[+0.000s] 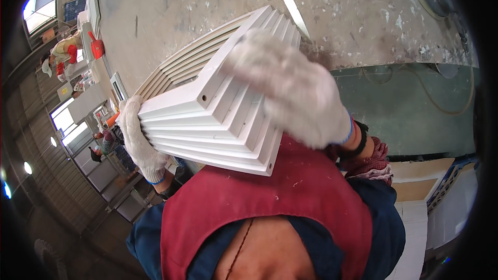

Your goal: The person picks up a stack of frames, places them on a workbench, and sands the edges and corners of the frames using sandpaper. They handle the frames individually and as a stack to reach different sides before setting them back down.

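A white frame with stepped, louvre-like ridges (189,129) is tilted up in front of my chest, one mitred corner toward me. Small dark holes show at that corner, and its inner side is grooved too. My left hand (137,140), in a white knitted glove, is closed around the frame's left end. The gloved right hand (298,93) is smeared by motion over the ridges on the right side. Its fingers are too blurred to show whether they grip anything. Beyond the frame, a thin white strip (295,18) lies on the bench.
The grey workbench (171,8) is spattered with pale paint. A dark green surface (404,109) lies to the right, with a thin hose (456,112) across it. At the left, co-workers (67,54) stand beyond the bench, near a red scoop-like object (96,46).
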Demonstrator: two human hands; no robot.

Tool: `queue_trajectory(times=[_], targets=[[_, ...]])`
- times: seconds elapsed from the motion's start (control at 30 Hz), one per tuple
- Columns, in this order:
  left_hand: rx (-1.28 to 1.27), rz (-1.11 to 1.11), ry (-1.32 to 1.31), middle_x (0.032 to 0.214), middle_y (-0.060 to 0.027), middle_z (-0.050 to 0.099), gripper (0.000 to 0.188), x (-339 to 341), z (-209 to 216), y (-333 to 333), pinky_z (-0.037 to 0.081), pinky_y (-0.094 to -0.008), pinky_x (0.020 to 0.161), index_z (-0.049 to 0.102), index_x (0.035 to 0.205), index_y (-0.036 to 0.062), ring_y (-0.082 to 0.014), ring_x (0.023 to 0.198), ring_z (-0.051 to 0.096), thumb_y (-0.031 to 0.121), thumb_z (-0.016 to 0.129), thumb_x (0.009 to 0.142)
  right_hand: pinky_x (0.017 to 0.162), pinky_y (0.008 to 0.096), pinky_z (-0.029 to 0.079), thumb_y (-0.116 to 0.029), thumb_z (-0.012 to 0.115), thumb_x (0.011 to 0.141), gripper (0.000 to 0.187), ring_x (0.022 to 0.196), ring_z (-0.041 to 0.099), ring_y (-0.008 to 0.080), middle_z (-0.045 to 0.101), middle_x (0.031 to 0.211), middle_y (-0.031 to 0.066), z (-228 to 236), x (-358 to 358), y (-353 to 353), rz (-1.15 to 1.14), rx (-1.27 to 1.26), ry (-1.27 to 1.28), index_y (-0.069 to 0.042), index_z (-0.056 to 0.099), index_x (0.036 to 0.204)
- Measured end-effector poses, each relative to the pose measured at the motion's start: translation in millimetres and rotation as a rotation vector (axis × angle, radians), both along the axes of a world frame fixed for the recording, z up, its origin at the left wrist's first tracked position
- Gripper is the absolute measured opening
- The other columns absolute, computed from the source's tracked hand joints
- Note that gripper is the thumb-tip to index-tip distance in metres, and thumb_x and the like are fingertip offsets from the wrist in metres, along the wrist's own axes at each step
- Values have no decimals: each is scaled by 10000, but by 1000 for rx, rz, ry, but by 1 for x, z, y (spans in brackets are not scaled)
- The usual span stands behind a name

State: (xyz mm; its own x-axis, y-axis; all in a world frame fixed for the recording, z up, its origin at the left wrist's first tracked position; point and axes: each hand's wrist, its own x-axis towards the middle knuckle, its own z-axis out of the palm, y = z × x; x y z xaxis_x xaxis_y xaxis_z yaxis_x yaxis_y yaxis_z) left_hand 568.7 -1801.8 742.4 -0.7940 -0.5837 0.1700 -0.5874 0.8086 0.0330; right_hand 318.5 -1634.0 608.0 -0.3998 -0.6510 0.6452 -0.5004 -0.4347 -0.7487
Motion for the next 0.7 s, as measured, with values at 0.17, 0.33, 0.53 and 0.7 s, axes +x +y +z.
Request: queue_trajectory(times=[0.17, 0.33, 0.53, 0.7], targets=[[32, -27, 3, 1309, -186, 610, 746, 4, 2, 3, 350, -479, 1141, 565, 1353, 5, -394, 1317, 508, 409, 744, 752, 1028, 452, 516, -226, 633, 912, 386, 1251, 597, 357, 644, 1310, 171, 2, 7, 4, 133, -139, -28, -26, 656, 1240], [-6, 14, -61, 1338, -187, 586, 792, 4, 2, 3, 416, -422, 1070, 496, 1413, -28, -325, 1239, 557, 333, 781, 769, 974, 383, 549, -162, 569, 955, 376, 1236, 610, 352, 635, 1315, 181, -52, -10, -6, -177, 222, -257, 15, 627, 1282], [-8, 53, -29, 1336, -189, 599, 694, 3, 0, 3, 348, -468, 1144, 569, 1351, 6, -379, 1330, 498, 339, 744, 767, 1043, 464, 494, -317, 528, 988, 442, 1291, 547, 428, 622, 1321, 208, -1, 14, 20, 141, -213, 38, -1, 613, 1285], [15, 25, -8, 1319, -191, 604, 696, 5, -1, 3, 356, -466, 1135, 570, 1348, 5, -378, 1315, 509, 345, 749, 768, 982, 412, 534, -354, 601, 960, 474, 1214, 626, 301, 683, 1231, 126, -19, 5, 11, -7, 23, -105, -11, 648, 1283]])
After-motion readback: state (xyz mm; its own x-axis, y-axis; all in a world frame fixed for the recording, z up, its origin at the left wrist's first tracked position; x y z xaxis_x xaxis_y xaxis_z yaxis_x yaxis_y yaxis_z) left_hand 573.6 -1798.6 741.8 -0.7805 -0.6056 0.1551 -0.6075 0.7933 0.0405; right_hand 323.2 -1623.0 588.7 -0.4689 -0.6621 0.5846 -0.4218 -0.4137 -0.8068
